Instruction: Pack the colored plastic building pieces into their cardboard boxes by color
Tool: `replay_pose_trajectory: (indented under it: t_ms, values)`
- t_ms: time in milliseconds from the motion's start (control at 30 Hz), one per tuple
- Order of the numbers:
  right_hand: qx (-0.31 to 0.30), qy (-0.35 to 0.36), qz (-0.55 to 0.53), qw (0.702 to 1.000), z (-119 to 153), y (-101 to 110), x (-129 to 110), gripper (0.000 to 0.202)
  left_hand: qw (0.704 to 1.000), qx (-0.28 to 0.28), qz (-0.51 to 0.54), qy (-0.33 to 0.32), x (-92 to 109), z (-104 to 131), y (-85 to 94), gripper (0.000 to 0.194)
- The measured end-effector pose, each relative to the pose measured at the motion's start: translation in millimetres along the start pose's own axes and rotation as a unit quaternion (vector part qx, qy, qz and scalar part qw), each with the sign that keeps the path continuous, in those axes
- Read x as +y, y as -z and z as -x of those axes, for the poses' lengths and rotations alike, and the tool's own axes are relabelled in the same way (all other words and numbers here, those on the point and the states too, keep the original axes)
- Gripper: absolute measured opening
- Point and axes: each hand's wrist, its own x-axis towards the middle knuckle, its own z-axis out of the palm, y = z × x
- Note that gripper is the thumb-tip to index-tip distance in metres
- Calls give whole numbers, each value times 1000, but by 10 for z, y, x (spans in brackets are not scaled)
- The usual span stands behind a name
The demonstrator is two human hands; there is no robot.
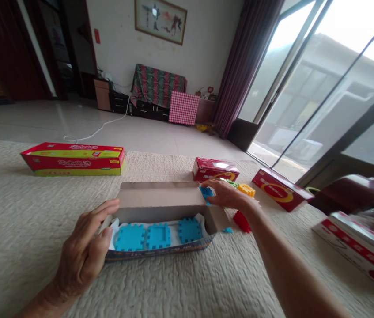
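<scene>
An open cardboard box (160, 252) lies in front of me, its lid (162, 194) folded back. Inside, on white paper, are three blue notched squares: one at the left (130, 237), one in the middle (158, 236) and one at the right (189, 230). My left hand (85, 243) rests against the box's left end, thumb and fingers apart. Beyond the box's back right corner, my right hand (221, 193) has its fingers closed on a blue piece (206, 193). Yellow pieces (246, 190), a green piece (231, 183) and a red piece (241, 221) lie around that hand, partly hidden.
A long red and yellow-green box (74, 161) stands at the back left. Two dark red boxes, one behind the lid (215, 168) and one farther right (281, 190), lie on the textured cover (147, 287). A white and red carton (355, 247) is at the right edge.
</scene>
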Motion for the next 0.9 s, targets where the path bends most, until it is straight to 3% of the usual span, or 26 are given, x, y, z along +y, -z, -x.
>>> replay_pose_trajectory:
  t_ms: [100, 200, 367, 600, 700, 900]
  values:
    - [13, -9, -4, 1000, 27, 46, 23, 42, 1000, 4, -5, -11, -9, -6, 0, 40]
    - [64, -19, 0, 998, 90, 130, -16, 39, 1000, 13, -7, -20, 13, -19, -3, 39]
    - [166, 27, -36, 985, 244, 231, -472, 37, 999, 22, 5, -27, 59, -40, -12, 37]
    - [41, 155, -153, 975, 316, 110, -1453, 37, 999, 32, 8, -22, 65, -51, -22, 35]
    - [-5, 167, -170, 971, 214, 2, -1644, 33, 999, 34, 7, -25, 74, -56, -23, 35]
    - [-8, 174, -156, 972, 28, -116, -1814, 31, 999, 39, 5, -29, 84, -50, -16, 35]
